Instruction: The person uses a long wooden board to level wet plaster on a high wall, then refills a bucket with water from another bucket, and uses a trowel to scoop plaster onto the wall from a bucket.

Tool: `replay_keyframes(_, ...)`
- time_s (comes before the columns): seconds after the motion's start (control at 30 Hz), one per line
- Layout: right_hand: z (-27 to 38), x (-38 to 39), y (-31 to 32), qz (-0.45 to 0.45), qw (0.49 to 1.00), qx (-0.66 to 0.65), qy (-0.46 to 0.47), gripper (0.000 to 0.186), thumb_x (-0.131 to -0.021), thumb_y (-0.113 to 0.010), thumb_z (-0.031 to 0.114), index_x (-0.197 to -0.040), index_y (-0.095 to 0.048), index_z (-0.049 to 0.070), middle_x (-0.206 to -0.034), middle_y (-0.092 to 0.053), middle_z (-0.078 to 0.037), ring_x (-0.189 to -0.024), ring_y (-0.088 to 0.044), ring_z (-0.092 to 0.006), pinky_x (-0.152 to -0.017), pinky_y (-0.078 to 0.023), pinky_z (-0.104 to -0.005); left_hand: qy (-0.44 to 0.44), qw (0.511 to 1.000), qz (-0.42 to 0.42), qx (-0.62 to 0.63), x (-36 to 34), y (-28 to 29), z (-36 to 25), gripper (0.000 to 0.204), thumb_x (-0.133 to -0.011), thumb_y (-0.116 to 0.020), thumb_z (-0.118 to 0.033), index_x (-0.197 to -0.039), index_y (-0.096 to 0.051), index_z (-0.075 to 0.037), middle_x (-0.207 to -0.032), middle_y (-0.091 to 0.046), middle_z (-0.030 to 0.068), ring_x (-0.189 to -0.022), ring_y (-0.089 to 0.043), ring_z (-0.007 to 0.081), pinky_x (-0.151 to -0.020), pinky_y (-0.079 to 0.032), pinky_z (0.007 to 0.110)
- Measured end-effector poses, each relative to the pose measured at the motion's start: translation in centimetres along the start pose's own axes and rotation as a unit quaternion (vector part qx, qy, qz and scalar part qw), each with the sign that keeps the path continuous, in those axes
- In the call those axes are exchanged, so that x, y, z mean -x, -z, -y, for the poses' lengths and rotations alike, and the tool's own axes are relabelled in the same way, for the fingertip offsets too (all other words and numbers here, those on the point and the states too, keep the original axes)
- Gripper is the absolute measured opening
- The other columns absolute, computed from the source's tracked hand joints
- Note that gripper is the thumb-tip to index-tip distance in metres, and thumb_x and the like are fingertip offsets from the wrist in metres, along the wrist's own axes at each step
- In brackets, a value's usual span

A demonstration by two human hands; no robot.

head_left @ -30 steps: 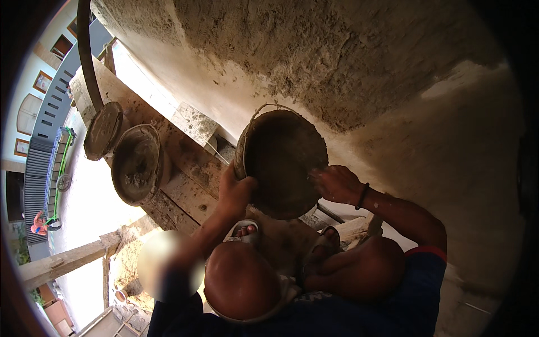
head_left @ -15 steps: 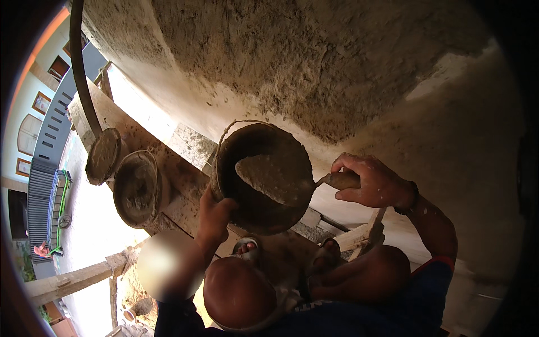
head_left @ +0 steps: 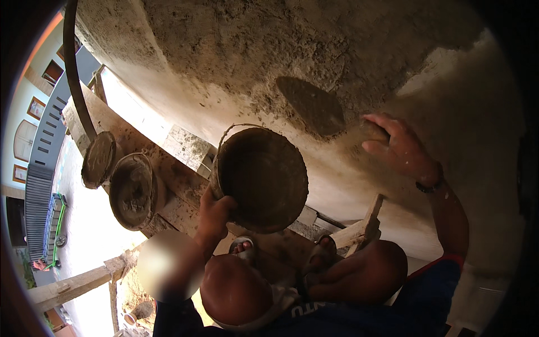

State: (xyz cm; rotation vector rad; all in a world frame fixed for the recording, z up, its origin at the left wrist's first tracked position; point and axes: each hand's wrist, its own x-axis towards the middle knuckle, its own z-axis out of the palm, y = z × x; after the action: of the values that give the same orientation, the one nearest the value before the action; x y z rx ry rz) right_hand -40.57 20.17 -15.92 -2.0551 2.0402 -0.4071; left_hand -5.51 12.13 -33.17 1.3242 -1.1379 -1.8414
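My left hand (head_left: 215,214) grips the rim of a mortar-crusted bucket (head_left: 263,180), which is tilted so that its dark inside faces me. A wire handle arcs over the bucket's far left side. Up and to the right, my right hand (head_left: 403,145) is closed round the handle of a trowel (head_left: 310,106). The trowel's leaf-shaped blade, dark with mortar, lies at the rough plastered wall (head_left: 247,53); whether it touches cannot be made out. Part of the handle is hidden by my fingers.
Two more mortar-smeared buckets, one nearer (head_left: 133,191) and one farther (head_left: 100,160), stand left on a wooden plank (head_left: 182,188). A dark pole (head_left: 76,73) rises there. A wooden rail (head_left: 73,289) runs lower left; a wooden brace (head_left: 365,224) stands right of my feet.
My right hand has lifted the trowel out of the bucket, carrying it up and right to the wall. My left hand still holds the bucket in nearly the same place.
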Motion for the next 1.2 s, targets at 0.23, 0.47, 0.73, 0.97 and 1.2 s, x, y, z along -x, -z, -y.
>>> replay_keyframes(0.23, 0.7, 2.8, -12.8, 0.043, 0.936, 0.337, 0.089, 0.030, -0.087, -0.055, 0.017, -0.116, -0.062, 0.016, -0.090, -0.057, -0.014, -0.080, -0.061, -0.0304, -0.064, -0.051, -0.0433, -0.071, 0.994, 0.051, -0.064, -1.4, -1.5, 0.4, 0.048, -0.073, -0.054, 0.001, -0.121, -0.051, 0.001, -0.086, -0.062, 0.0066, -0.067, -0.058, 0.0129, -0.056, -0.049, 0.027)
replay_keyframes(0.47, -1.1, 4.7, -18.6, 0.222, 0.974, 0.017, 0.043, 0.039, -0.083, -0.055, 0.018, -0.121, -0.059, 0.011, -0.096, -0.063, -0.017, -0.091, -0.062, -0.0357, -0.077, -0.052, -0.0458, -0.005, 0.996, 0.074, -0.043, -0.9, -4.1, 0.0, 0.048, -0.072, -0.054, 0.004, -0.119, -0.052, 0.005, -0.089, -0.063, 0.0077, -0.071, -0.059, 0.0126, -0.062, -0.050, 0.026)
replay_keyframes(0.73, -0.5, 6.4, -13.6, 0.136, 0.986, -0.095, -0.025, 0.039, -0.082, -0.064, 0.020, -0.120, -0.060, 0.011, -0.106, -0.064, -0.017, -0.086, -0.065, -0.0340, -0.078, -0.052, -0.0429, -0.006, 0.997, 0.063, -0.041, -1.0, -3.8, 1.0, 0.048, -0.072, -0.054, 0.004, -0.120, -0.052, 0.004, -0.094, -0.064, 0.0087, -0.076, -0.061, 0.0154, -0.066, -0.051, 0.029)
replay_keyframes(0.97, -0.7, 5.2, -4.3, 0.133, 0.980, -0.146, -0.025, 0.044, -0.080, -0.068, 0.022, -0.117, -0.059, 0.002, -0.097, -0.066, -0.018, -0.091, -0.065, -0.0334, -0.080, -0.050, -0.0409, -0.016, 0.998, 0.062, -0.011, -0.9, -3.8, 1.3, 0.048, -0.073, -0.054, 0.004, -0.121, -0.052, 0.004, -0.095, -0.065, 0.0099, -0.078, -0.063, 0.0169, -0.067, -0.053, 0.029)
replay_keyframes(1.2, -5.7, 3.2, 4.9, -0.159, 0.980, 0.096, -0.069, 0.044, -0.081, -0.068, 0.023, -0.119, -0.060, 0.003, -0.105, -0.066, -0.020, -0.100, -0.063, -0.0338, -0.086, -0.048, -0.0391, 0.020, 0.997, 0.061, -0.038, -1.4, -4.1, 2.0, 0.048, -0.072, -0.054, 0.004, -0.119, -0.053, 0.003, -0.092, -0.063, 0.0084, -0.075, -0.061, 0.0157, -0.064, -0.051, 0.028)
